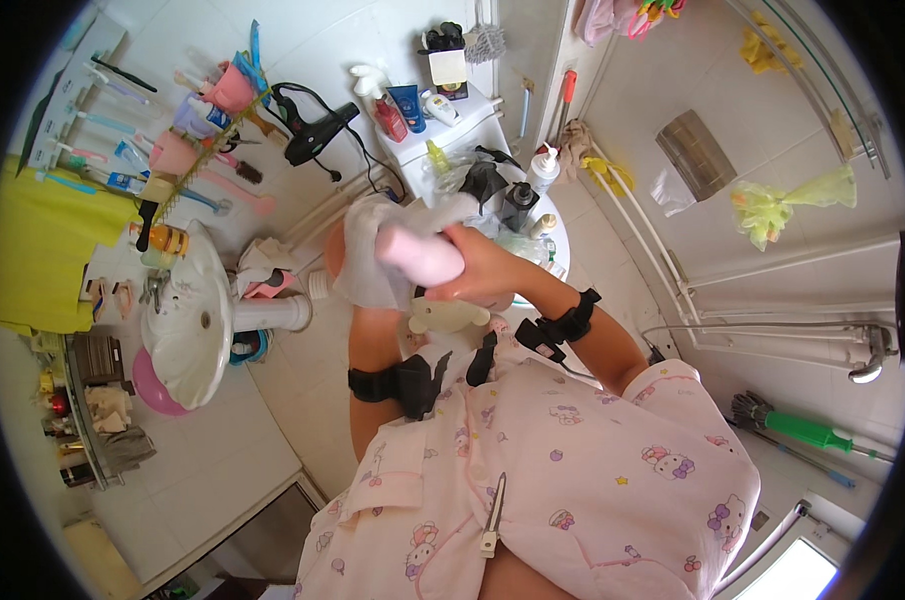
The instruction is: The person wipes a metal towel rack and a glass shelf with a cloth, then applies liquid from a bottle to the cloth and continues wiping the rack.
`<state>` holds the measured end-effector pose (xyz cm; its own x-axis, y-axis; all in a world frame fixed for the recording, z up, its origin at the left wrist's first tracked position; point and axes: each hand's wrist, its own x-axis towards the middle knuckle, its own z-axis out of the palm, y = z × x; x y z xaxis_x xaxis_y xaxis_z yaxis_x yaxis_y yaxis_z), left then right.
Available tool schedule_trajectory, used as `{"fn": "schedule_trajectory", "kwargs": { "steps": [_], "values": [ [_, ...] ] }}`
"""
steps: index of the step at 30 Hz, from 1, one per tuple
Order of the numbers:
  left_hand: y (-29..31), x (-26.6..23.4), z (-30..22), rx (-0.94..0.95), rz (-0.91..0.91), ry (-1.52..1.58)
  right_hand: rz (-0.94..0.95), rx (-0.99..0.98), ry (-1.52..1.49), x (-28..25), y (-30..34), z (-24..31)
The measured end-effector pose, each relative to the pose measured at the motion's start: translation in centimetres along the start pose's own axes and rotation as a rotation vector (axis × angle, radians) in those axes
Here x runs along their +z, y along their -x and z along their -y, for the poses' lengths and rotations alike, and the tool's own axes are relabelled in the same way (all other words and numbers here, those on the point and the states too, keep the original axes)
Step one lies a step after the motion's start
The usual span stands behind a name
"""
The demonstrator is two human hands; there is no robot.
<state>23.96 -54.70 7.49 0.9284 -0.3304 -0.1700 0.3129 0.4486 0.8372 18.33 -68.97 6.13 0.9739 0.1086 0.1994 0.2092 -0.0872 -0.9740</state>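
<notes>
In my right hand (485, 268) is a pale pink bottle (418, 256), smeared by motion and tilted with one end toward the upper left. A thin white cloth (368, 285) drapes over my left hand (337, 252) and touches the bottle's left side. Most of the left fingers are hidden behind this cloth, but the hand appears closed on it. Both hands are raised in front of my body, close together. Black straps circle both my wrists.
Beyond my hands, a white cabinet (388, 150) carries bottles and tubes. More bottles and plastic bags crowd a round white surface (563, 240). At left stand a white washbasin (218, 345) and a toothbrush rack. A black hair dryer (318, 135) hangs on the wall.
</notes>
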Motion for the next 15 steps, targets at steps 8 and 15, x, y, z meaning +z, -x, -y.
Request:
{"fn": "schedule_trajectory", "kwargs": {
  "steps": [8, 15],
  "values": [
    [-0.3, 0.6, 1.8, 0.283, 0.010, -0.225, -0.126, 0.060, 0.290, 0.3, -0.1, 0.8],
    [-2.1, -2.6, 0.1, 0.125, -0.253, 0.100, -0.072, 0.054, 0.726, -0.1, 3.5, -0.3]
  ]
}}
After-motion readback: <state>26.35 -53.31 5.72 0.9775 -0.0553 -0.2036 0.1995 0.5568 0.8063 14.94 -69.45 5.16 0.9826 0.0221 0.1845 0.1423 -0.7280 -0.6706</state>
